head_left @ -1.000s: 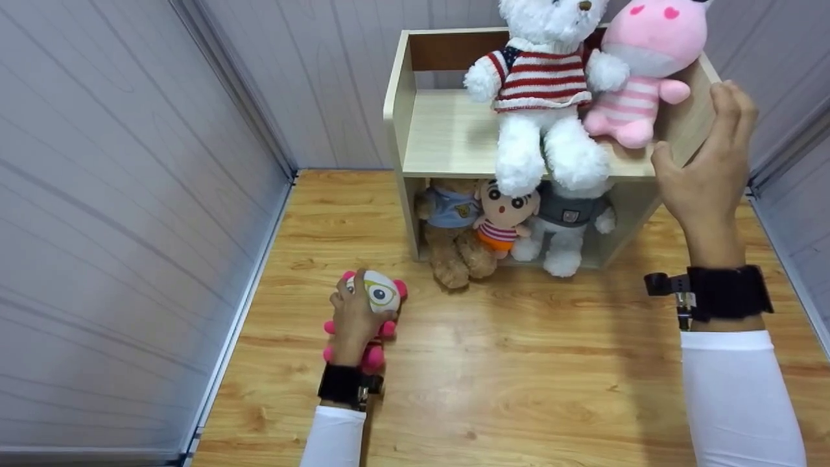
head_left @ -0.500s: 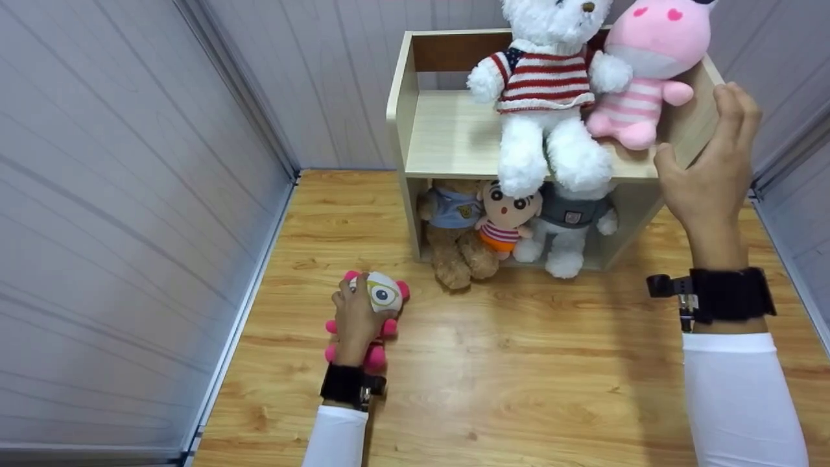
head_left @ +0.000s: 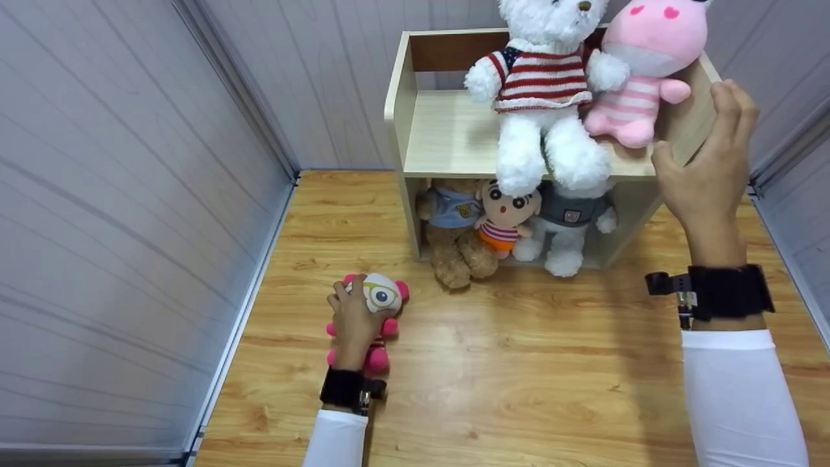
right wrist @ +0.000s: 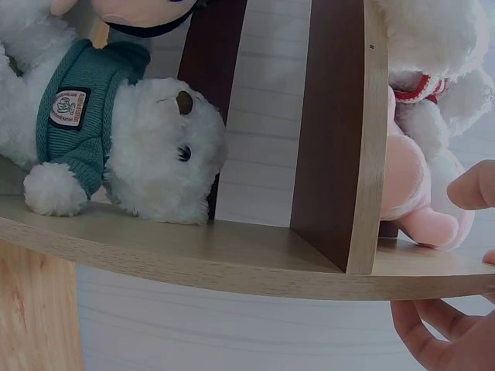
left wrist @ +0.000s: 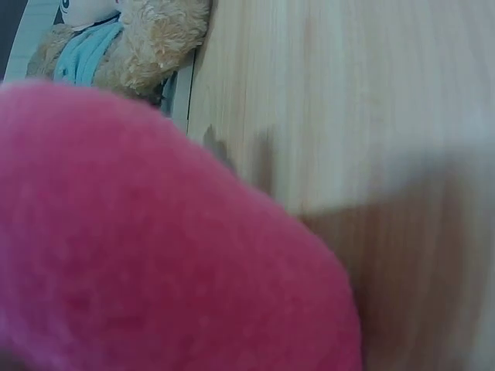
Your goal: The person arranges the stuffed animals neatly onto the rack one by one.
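My left hand [head_left: 351,310] grips a small pink plush toy [head_left: 381,295] with a white face, lying on the wooden floor [head_left: 519,363]. In the left wrist view its pink fur [left wrist: 155,247] fills most of the frame. My right hand [head_left: 705,150] is raised with straight fingers beside the right side panel of a wooden shelf [head_left: 441,136], close to a pink plush [head_left: 642,71] on the upper level. In the right wrist view the fingertips [right wrist: 472,185] lie on either side of the side panel [right wrist: 232,263]. Whether they touch it I cannot tell.
A white bear in a striped sweater [head_left: 548,91] sits on the upper level. Below are a brown bear [head_left: 450,227], a small doll [head_left: 506,217] and a white bear in a green sweater [right wrist: 116,139]. Grey walls [head_left: 130,194] close in left and right.
My left hand and the pink toy have shifted very slightly towards me. The right hand stays beside the shelf.
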Demonstrator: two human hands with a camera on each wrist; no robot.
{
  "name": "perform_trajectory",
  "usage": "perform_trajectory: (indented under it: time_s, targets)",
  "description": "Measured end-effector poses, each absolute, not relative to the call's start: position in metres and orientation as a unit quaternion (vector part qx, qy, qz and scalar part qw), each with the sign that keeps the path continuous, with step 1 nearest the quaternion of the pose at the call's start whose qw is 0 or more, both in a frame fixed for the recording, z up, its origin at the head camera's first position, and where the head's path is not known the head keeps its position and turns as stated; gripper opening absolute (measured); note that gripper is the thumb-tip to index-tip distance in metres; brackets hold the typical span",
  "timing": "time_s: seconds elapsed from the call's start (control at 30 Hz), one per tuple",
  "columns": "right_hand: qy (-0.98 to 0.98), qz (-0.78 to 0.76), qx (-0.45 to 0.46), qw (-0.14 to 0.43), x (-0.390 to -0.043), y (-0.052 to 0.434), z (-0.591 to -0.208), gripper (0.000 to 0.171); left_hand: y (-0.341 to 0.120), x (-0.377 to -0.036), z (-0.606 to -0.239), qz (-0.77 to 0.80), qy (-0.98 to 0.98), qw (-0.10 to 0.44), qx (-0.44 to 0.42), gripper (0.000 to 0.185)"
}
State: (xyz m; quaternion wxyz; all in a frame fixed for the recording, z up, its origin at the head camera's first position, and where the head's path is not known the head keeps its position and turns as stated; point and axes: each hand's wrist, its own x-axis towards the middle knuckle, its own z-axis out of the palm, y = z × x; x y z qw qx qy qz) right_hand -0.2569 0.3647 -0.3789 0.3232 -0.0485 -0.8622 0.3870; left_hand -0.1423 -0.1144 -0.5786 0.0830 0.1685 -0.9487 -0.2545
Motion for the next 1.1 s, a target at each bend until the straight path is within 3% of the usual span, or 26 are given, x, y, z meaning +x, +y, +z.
perform_trajectory:
  time_s: [0.3, 0.63, 1.1]
  targets:
    - [-0.853, 0.390, -0.030, 0.346, -0.258, 0.365, -0.382, 0.076, -0.110, -0.137, -0.565, -0.289, -0.928, 0.148, 0.184, 0.090]
    - [-0.860, 0.392, -0.044, 0.325, -0.258, 0.364, -0.379, 0.077, -0.095, -0.133, -0.522, -0.319, -0.911, 0.212, 0.152, 0.100]
    - [-0.857, 0.393, -0.035, 0.331, -0.258, 0.366, -0.380, 0.077, -0.072, -0.125, -0.467, -0.382, -0.874, 0.289, 0.085, 0.089]
